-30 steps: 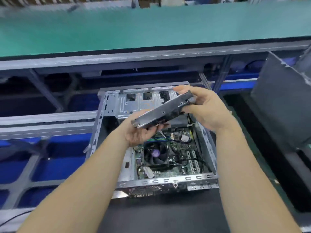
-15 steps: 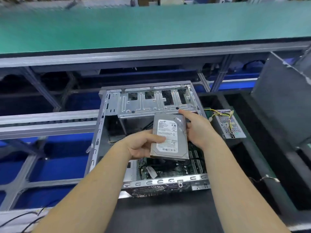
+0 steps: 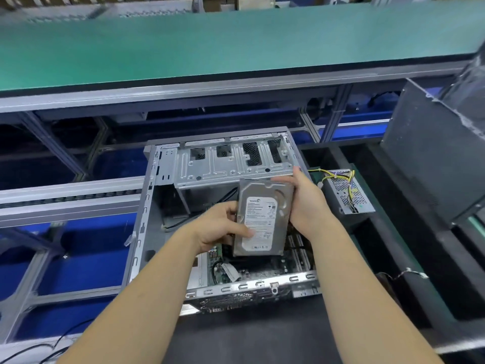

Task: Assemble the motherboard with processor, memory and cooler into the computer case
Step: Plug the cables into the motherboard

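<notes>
A silver hard drive with a white label faces up above the open computer case. My left hand grips its left edge, thumb lying across the label. My right hand holds its right side, fingers curled over the far top corner. Under the drive the green motherboard lies in the case floor, mostly hidden; the cooler is covered by the drive. The metal drive cage spans the far end of the case.
A power supply with yellow and black wires sits right of the case. A dark panel leans at the far right. A green conveyor runs across the back. Metal rails and blue bins lie to the left.
The hard drive went from edge-on and tilted high over the case to flat with its label up, and both hands lowered it toward the motherboard. In the last half second it barely moved.
</notes>
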